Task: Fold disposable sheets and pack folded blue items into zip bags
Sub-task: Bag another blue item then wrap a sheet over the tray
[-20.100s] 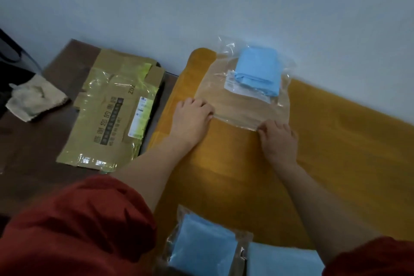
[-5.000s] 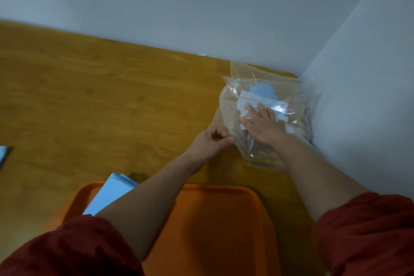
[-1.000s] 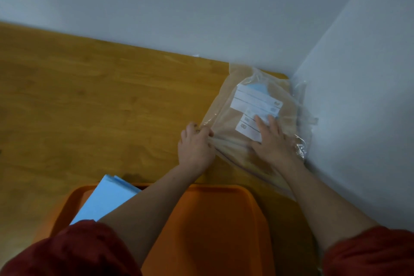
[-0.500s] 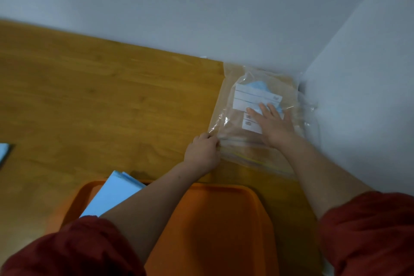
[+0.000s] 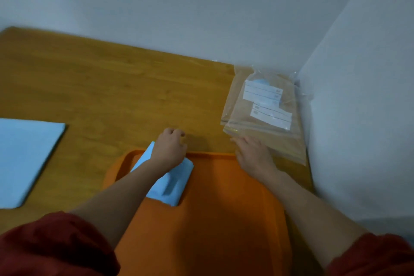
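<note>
Clear plastic zip bags (image 5: 264, 116), white labels up, lie stacked in the far right corner of the brown wooden table (image 5: 112, 87). A flat pale-blue disposable sheet (image 5: 26, 159) lies far left. On the orange plastic tray (image 5: 212, 219) sits a folded blue item (image 5: 177, 177) — my left forearm (image 5: 125, 190) crosses it. My left hand (image 5: 170, 150) hovers over the tray's far rim, fingers loosely curled, gripping nothing; my right hand (image 5: 253, 154) lies relaxed, empty, fingertips at the bags' near edge.
</note>
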